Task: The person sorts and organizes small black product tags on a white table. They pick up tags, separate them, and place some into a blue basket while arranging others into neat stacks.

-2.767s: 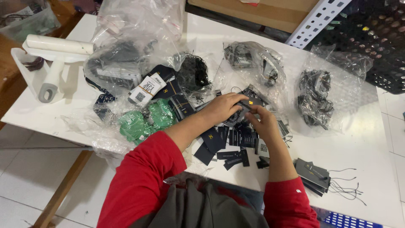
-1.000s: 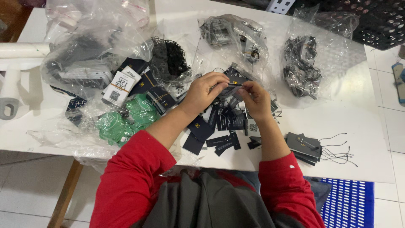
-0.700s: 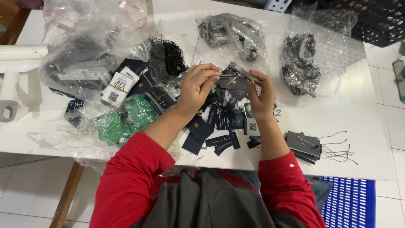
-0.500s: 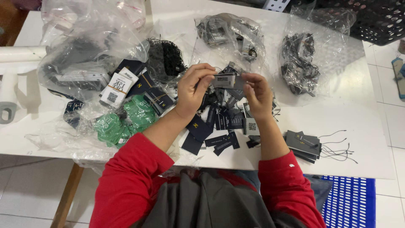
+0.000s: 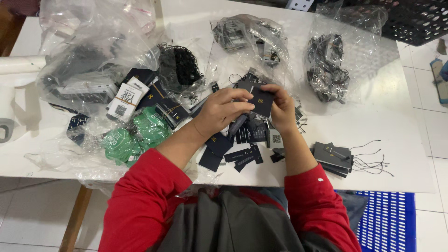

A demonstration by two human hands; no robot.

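left hand (image 5: 223,111): fingers pinch the dark square tag (image 5: 260,100), frame centre
right hand (image 5: 282,109): fingers grip its right edge
tip: probably hold it taut, above the loose tags (image 5: 238,151) on the worktop (image 5: 410,140)

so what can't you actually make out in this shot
Head view only:
- Left hand and right hand hold a dark tag; the fingers cover its edges, so whether it is one tag or several is unclear.
- Contents of the clear bags: blurred by crinkled plastic and glare.
- Black crate: cut off by the top edge.
- Loose tags under the forearms: partly hidden.
- Stack of tags with strings: count too small to tell.
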